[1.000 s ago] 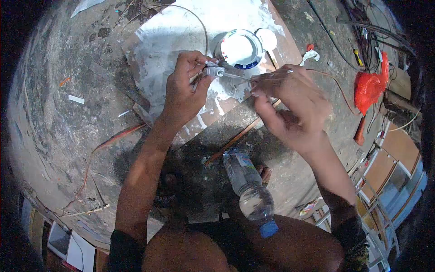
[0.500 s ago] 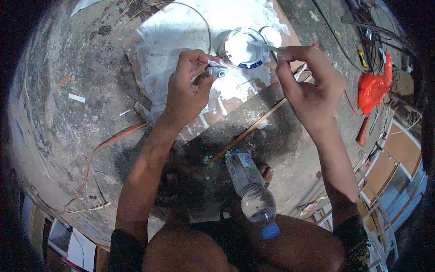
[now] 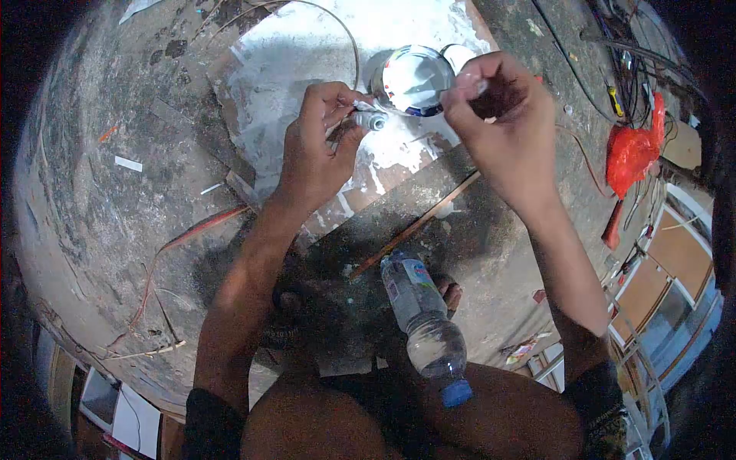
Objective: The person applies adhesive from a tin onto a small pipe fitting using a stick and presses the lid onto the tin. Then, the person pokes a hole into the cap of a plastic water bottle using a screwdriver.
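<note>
My left hand [image 3: 320, 142] is closed on a small pale cylindrical fitting [image 3: 372, 120], its round open end facing right. To the right of it, my right hand [image 3: 506, 123] pinches a thin light-coloured tool, mostly hidden by the fingers, beside an open round can [image 3: 416, 80] of white liquid. The can stands on a white-smeared board [image 3: 284, 65]. A round white lid [image 3: 458, 57] lies just behind my right fingers, partly covered by them.
A plastic bottle with a blue cap [image 3: 423, 310] lies near my legs. A thin wooden strip [image 3: 418, 224] crosses the floor. At the right are a red plastic bag [image 3: 630, 153], black cables [image 3: 629, 73] and a yellow-handled tool [image 3: 615, 101].
My right hand moved from the fitting up and right to the can, then slightly left along its rim. My left hand has kept its hold on the fitting, almost still.
</note>
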Demonstrator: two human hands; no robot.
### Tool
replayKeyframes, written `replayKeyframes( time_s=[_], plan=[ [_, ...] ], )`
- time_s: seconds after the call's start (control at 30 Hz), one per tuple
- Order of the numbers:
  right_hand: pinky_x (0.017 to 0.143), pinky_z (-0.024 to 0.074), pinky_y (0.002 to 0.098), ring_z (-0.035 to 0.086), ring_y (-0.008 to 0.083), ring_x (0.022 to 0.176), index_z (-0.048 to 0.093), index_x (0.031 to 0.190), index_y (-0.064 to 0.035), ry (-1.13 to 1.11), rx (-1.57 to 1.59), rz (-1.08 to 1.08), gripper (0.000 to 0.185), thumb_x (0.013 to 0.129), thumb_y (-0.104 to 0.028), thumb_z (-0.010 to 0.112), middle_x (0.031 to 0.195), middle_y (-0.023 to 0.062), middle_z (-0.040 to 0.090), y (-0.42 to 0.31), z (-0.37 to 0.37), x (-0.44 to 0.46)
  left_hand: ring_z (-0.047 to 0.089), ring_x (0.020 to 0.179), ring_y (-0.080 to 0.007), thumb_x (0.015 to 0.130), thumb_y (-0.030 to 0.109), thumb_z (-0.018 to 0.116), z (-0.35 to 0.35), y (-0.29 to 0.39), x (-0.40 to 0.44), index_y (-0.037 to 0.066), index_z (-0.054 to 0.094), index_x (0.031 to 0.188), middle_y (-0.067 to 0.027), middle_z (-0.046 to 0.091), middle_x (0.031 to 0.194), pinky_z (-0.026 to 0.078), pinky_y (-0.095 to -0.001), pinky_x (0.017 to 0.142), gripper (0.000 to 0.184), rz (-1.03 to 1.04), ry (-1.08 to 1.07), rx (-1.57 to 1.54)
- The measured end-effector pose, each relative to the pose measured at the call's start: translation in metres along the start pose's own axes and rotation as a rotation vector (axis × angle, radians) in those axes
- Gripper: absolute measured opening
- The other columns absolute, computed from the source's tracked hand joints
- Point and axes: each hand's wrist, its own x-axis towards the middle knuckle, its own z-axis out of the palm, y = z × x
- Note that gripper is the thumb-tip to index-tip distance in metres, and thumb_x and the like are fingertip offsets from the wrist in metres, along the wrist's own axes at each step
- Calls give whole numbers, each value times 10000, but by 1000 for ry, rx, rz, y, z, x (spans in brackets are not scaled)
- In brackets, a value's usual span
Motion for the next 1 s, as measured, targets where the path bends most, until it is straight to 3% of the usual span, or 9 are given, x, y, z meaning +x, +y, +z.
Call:
replayKeyframes(
  time_s=[0.1, 0.23, 0.37, 0.43, 0.93, 1.0],
  plan=[
    [630, 462, 212, 563, 54, 705, 622, 933, 9, 148, 150, 8, 131, 822, 25, 690, 771, -16, 611, 5, -6, 1, 634, 1187, -280, 868, -100, 641, 2, 3, -2, 9, 454, 1197, -173, 623, 1154, 509, -420, 1064, 393, -11, 8, -10],
    [675, 462, 202, 560, 47, 716, 628, 943, -6, 177, 94, 30, 159, 817, 6, 725, 797, -14, 618, -6, -23, -6, 638, 1185, -293, 870, -94, 647, 1, -1, -1, 12, 456, 1192, -183, 632, 1146, 509, -406, 1059, 390, -3, 10, -2],
    [683, 476, 206, 587, 52, 739, 614, 915, -16, 173, 114, 73, 136, 833, 9, 719, 812, 1, 634, -26, -26, -21, 641, 1163, -276, 857, -105, 639, 2, -2, -1, 32, 454, 1192, -168, 628, 1145, 500, -406, 1057, 407, -27, 8, -5],
    [756, 500, 227, 613, 74, 812, 579, 944, -25, 117, 107, 45, 178, 860, 60, 710, 865, 18, 632, -37, -28, -28, 626, 1154, -240, 836, -144, 602, 2, 1, -1, 61, 442, 1185, -131, 607, 1153, 476, -419, 1071, 435, -88, 2, -14],
    [849, 515, 260, 633, 112, 860, 557, 945, -34, 18, 57, 5, 206, 864, 89, 702, 918, 51, 636, -40, -24, -43, 621, 1167, -258, 817, -173, 579, 2, 0, 0, 57, 426, 1195, -148, 598, 1161, 487, -408, 1063, 469, -18, -4, -13],
    [850, 513, 261, 637, 115, 865, 561, 941, -33, 21, 57, 1, 203, 862, 86, 706, 920, 54, 641, -41, -24, -43, 640, 1162, -282, 844, -112, 634, 2, -2, -1, 33, 449, 1191, -171, 621, 1152, 503, -416, 1056, 419, -12, 17, 9]
  ],
)
